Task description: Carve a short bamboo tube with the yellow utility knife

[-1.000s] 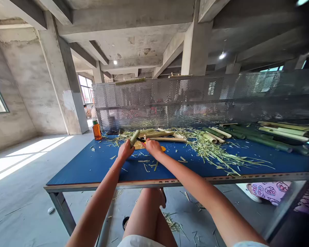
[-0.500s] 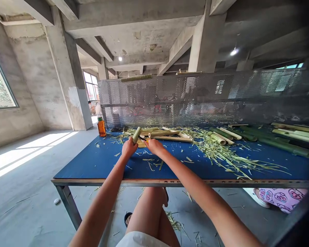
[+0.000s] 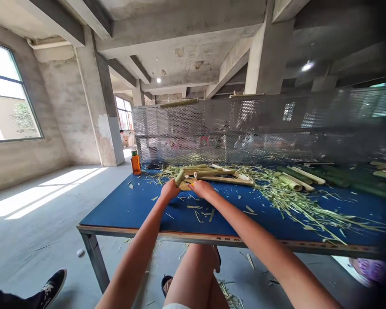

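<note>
As left-hand fingers (image 3: pixel 171 187) wrap it, the short bamboo segment (image 3: pixel 179 177) looks pale green.

Amber bottle (image 3: pixel 135 163) at the far corner of a blue-topped desk (image 3: pixel 122 210), green bamboo lengths (image 3: pixel 337 178) and pale shavings (image 3: pixel 296 201) strewn across it, perforated metal screen (image 3: pixel 231 128) along its far edge, concrete pillar (image 3: pixel 99 98), sunlit window (image 3: pixel 9 92) beyond, black sneaker (image 3: pixel 51 287) on the grey floor (image 3: pixel 41 240)

Left hand (image 3: pixel 170 190) around a short green bamboo section (image 3: pixel 179 177), right hand (image 3: pixel 202 189) just beside it.
</note>
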Demonstrator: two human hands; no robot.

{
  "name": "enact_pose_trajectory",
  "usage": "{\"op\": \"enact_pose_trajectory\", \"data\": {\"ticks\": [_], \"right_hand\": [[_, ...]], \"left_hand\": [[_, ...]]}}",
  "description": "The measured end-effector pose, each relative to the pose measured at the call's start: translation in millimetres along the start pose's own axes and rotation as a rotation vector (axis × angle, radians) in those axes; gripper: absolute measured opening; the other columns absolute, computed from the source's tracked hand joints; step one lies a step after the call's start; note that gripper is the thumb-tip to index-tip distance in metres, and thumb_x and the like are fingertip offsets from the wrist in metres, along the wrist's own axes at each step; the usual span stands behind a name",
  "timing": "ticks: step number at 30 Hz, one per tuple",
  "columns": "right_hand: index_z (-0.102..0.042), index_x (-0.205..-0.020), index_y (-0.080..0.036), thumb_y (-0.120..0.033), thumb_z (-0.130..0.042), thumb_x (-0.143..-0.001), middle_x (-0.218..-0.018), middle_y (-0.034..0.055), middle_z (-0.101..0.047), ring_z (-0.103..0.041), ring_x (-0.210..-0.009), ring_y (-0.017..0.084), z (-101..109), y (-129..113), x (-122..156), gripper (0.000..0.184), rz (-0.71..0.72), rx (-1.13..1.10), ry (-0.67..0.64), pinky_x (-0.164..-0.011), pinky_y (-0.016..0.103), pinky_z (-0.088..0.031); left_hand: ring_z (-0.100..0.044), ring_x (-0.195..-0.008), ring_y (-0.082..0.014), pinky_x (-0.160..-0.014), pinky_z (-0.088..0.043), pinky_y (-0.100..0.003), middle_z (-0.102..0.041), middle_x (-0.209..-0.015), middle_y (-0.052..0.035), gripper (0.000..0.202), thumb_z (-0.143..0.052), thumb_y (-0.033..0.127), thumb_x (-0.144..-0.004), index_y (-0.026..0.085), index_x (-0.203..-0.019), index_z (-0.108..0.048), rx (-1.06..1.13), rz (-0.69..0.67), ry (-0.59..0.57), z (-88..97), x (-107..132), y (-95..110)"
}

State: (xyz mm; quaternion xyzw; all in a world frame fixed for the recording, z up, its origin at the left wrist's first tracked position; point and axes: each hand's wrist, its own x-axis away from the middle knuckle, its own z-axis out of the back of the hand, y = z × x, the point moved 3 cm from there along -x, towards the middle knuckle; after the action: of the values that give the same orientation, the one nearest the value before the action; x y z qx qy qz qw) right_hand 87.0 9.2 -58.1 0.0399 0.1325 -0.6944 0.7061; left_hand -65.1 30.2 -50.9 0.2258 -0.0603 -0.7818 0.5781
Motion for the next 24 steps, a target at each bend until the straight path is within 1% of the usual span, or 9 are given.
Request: {"op": "enact_pose_trajectory", "data": {"ticks": [2,3,5,8,11,14,16,20,24], "right_hand": [[-0.064,-0.107,-0.015,-0.047,-0.028,-0.091,-0.104,0.0160,-0.066,-0.062,-0.098,0.025,-10.3,4.6,-9.5,0.051,0.082,-0.062,-0.087,-0.078,0.034,-0.045],[-0.061,-0.113,-0.018,-0.044,-0.030,-0.092,-0.109,0.0131,-0.065,-0.060,-0.102,0.023,-14.5,6.1,-14.7,0.046,0.137,-0.092,-0.102,-0.080,0.033,-0.044],[-0.059,-0.116,-0.018,-0.040,-0.033,-0.091,-0.113,0.0119,-0.063,-0.058,-0.105,0.022,-22.4,9.3,-24.2,0.042,0.203,-0.141,-0.128,-0.082,0.031,-0.042],[-0.065,-0.104,-0.013,-0.046,-0.031,-0.090,-0.104,0.0165,-0.065,-0.061,-0.098,0.027,-31.9,17.1,-32.5,0.049,0.129,-0.121,-0.157,-0.076,0.032,-0.043],[-0.066,-0.096,-0.012,-0.051,-0.029,-0.089,-0.098,0.0175,-0.066,-0.063,-0.090,0.028,-34.6,22.6,-30.6,0.054,0.097,-0.075,-0.135,-0.069,0.031,-0.042],[-0.066,-0.094,-0.013,-0.052,-0.030,-0.089,-0.096,0.0165,-0.066,-0.063,-0.088,0.026,-31.6,24.8,-23.4,0.053,0.110,-0.075,-0.127,-0.067,0.029,-0.041],[-0.066,-0.094,-0.013,-0.053,-0.032,-0.088,-0.094,0.0157,-0.066,-0.063,-0.087,0.025,-26.9,25.2,-18.6,0.053,0.091,-0.079,-0.114,-0.067,0.028,-0.041],[-0.063,-0.097,-0.013,-0.055,-0.032,-0.088,-0.094,0.0153,-0.066,-0.063,-0.086,0.026,-15.3,22.6,-11.5,0.053,0.044,-0.055,-0.042,-0.065,0.029,-0.041],[-0.063,-0.093,-0.014,-0.053,-0.030,-0.089,-0.093,0.0148,-0.066,-0.064,-0.086,0.026,-12.1,17.5,-7.0,0.051,0.056,-0.052,-0.045,-0.062,0.029,-0.040]], "left_hand": [[-0.062,-0.092,-0.0268,-0.071,-0.045,-0.029,-0.066,-0.098,-0.0149,0.030,-0.054,0.019,-0.067,0.014,-0.096,-0.061,0.011,-0.010,-0.062,-2.6,-5.8,-4.2],[-0.062,-0.091,-0.0262,-0.070,-0.045,-0.028,-0.067,-0.095,-0.0141,0.029,-0.056,0.019,-0.065,0.014,-0.093,-0.063,0.022,-0.013,-0.093,-4.0,-9.1,-6.7],[-0.063,-0.087,-0.0251,-0.067,-0.046,-0.026,-0.068,-0.091,-0.0130,0.028,-0.061,0.019,-0.062,0.014,-0.089,-0.066,0.057,-0.014,-0.148,-6.4,-15.0,-12.8],[-0.064,-0.079,-0.0229,-0.060,-0.046,-0.024,-0.069,-0.088,-0.0115,0.035,-0.065,0.023,-0.060,0.012,-0.094,-0.065,0.141,-0.002,-0.196,-8.5,-19.0,-24.4],[-0.065,-0.072,-0.0196,-0.055,-0.047,-0.024,-0.069,-0.085,-0.0067,0.041,-0.065,0.027,-0.062,0.014,-0.100,-0.064,0.237,0.001,-0.211,-10.5,-17.3,-34.3],[-0.065,-0.071,-0.0198,-0.056,-0.047,-0.025,-0.068,-0.078,-0.0039,0.033,-0.065,0.026,-0.062,0.016,-0.093,-0.066,0.286,-0.025,-0.189,-12.7,-14.7,-35.5],[-0.064,-0.075,-0.0220,-0.059,-0.047,-0.027,-0.068,-0.078,-0.0058,0.027,-0.064,0.025,-0.063,0.016,-0.088,-0.067,0.279,-0.046,-0.142,-12.8,-13.3,-31.4],[-0.062,-0.088,-0.0249,-0.070,-0.045,-0.030,-0.067,-0.092,-0.0098,0.031,-0.061,0.028,-0.066,0.016,-0.095,-0.064,0.241,-0.096,-0.050,-7.8,-5.8,-24.6],[-0.061,-0.089,-0.0245,-0.073,-0.045,-0.030,-0.067,-0.091,-0.0088,0.032,-0.062,0.034,-0.067,0.016,-0.094,-0.063,0.247,-0.102,-0.054,-0.6,8.1,-33.8]]}}
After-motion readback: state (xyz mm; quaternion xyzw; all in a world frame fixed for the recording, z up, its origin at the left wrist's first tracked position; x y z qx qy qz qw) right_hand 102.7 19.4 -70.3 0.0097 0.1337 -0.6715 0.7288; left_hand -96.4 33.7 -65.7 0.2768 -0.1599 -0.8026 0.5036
